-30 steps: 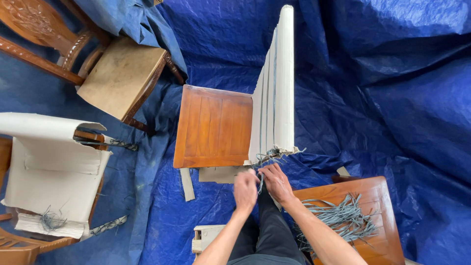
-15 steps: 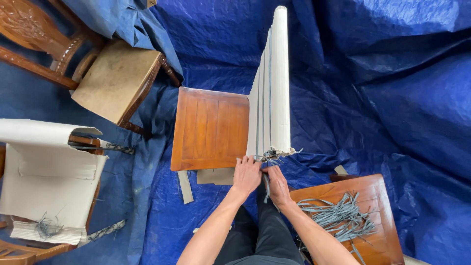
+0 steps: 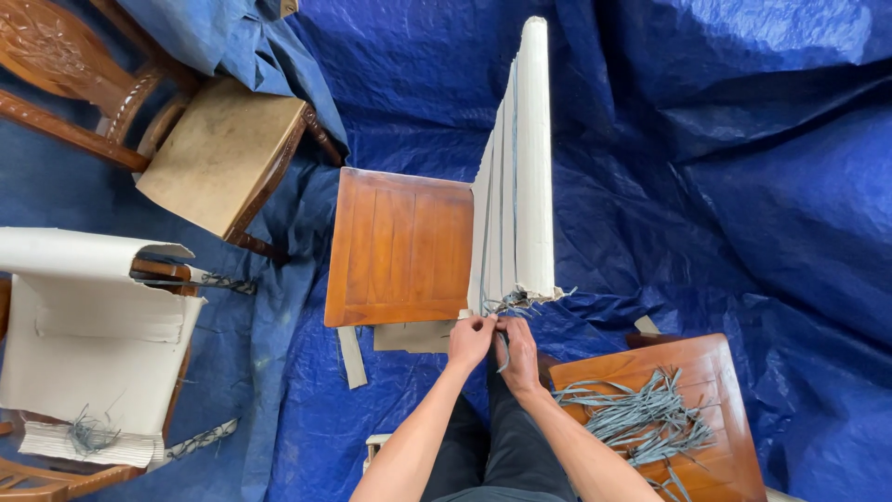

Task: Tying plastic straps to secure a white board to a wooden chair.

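Grey strap (image 3: 503, 351), two hands' grip

Left hand (image 3: 470, 340) and right hand (image 3: 517, 353), fingertips together

I saw a deep blue tarpaulin (image 3: 725, 186) under everything, a reddish-brown wooden chair seat (image 3: 400, 246) with an off-white wrapped back (image 3: 520, 177), grey strips (image 3: 641, 418) heaped on a matching brown stool (image 3: 715, 372), and a tan cushioned chair (image 3: 218, 153) nearby.
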